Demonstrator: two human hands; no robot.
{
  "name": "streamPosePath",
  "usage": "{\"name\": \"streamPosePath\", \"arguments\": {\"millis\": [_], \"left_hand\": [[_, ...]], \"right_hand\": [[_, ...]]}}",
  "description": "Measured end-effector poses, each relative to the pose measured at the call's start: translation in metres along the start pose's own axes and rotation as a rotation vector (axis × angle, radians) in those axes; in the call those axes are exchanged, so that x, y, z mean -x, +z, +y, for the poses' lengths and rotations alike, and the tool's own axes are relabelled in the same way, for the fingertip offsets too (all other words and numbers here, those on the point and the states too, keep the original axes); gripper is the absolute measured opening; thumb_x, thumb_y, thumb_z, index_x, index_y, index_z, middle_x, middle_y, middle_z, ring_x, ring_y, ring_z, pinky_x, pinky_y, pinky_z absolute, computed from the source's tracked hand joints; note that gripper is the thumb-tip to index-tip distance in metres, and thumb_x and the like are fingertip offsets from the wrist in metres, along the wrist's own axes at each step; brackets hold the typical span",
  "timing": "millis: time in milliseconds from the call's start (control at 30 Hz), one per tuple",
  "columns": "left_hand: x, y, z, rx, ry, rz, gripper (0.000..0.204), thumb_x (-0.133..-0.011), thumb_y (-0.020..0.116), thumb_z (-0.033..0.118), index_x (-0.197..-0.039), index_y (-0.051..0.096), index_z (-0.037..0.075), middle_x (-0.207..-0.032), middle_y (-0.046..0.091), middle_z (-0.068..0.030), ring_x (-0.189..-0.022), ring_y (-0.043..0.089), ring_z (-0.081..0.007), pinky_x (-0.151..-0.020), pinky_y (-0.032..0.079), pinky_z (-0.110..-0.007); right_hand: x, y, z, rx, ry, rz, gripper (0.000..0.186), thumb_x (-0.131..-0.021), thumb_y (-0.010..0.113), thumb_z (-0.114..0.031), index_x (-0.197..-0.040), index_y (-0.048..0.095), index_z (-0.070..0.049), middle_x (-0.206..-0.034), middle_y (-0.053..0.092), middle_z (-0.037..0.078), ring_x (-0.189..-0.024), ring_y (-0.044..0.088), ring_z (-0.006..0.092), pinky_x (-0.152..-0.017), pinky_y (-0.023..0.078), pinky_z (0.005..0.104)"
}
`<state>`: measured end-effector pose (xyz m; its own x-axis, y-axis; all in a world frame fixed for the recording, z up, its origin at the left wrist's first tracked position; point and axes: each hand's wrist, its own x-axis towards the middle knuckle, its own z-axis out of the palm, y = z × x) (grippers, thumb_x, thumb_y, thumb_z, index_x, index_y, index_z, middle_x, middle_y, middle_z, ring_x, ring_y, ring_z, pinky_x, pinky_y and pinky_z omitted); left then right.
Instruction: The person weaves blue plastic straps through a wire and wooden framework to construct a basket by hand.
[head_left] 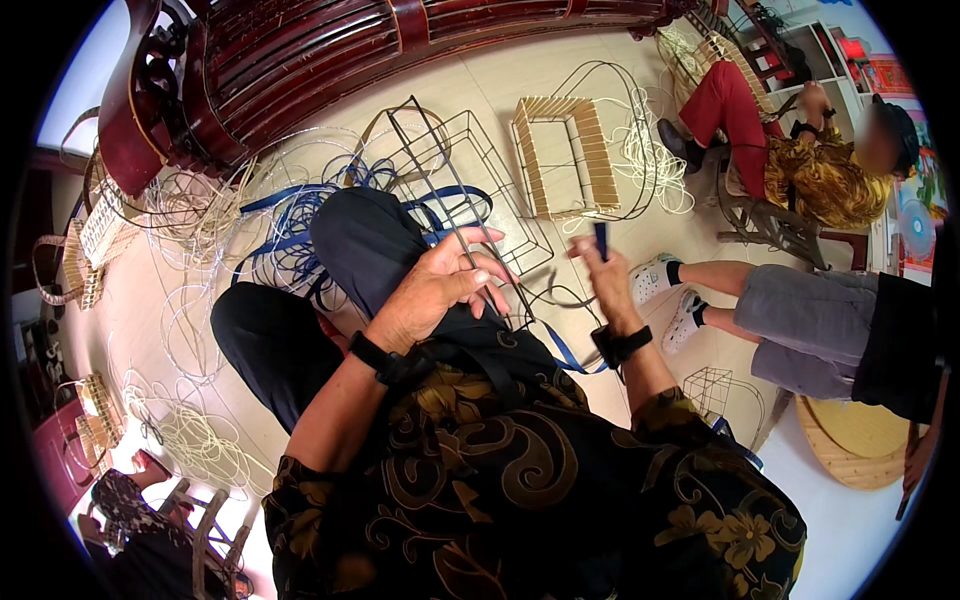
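Note:
Across my lap lies a black wire basket frame, tilted, its long bars running away from me. My left hand grips its near end, fingers curled around the bars. My right hand is raised off to the right, apart from the frame, pinching a dark blue weaving strip whose end sticks up above the fingers. A length of blue strip hangs below, between the frame and my right wrist. The right fingers are slightly blurred.
A half-wrapped tan basket stands on the floor ahead. Tangled blue strips and cream cord lie around. Beyond is a dark wooden bench. A person in grey shorts stands at right; another in red trousers sits farther back.

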<state>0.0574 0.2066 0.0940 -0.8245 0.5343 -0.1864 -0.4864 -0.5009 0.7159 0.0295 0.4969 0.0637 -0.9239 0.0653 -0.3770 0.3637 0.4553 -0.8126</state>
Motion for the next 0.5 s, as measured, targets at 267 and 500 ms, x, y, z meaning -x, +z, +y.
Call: {"name": "streamPosePath", "arguments": {"millis": [267,500], "left_hand": [[-0.009,0.003,-0.014,-0.403,0.062,0.14,0.061,-0.091,0.054,0.004,-0.147,0.029,0.005,-0.128,0.05,-0.0106,-0.108,0.05,-0.0149,-0.088,0.047,-0.03],[0.012,-0.003,0.009,-0.347,0.214,0.373,0.038,-0.093,0.053,0.006,-0.13,0.05,0.001,-0.108,0.063,-0.0111,-0.092,0.061,-0.0143,-0.073,0.047,-0.024]], "right_hand": [[0.055,0.067,-0.065,0.032,-0.337,-0.236,0.027,-0.075,0.074,-0.015,-0.096,0.062,-0.002,-0.065,0.055,0.0,-0.058,0.048,0.004,-0.054,0.042,0.0218],[-0.004,0.015,-0.088,0.02,-0.37,0.173,0.013,-0.077,0.071,-0.009,-0.084,0.061,-0.006,-0.06,0.038,-0.01,-0.055,0.034,0.0011,-0.048,0.028,0.0193]]}}
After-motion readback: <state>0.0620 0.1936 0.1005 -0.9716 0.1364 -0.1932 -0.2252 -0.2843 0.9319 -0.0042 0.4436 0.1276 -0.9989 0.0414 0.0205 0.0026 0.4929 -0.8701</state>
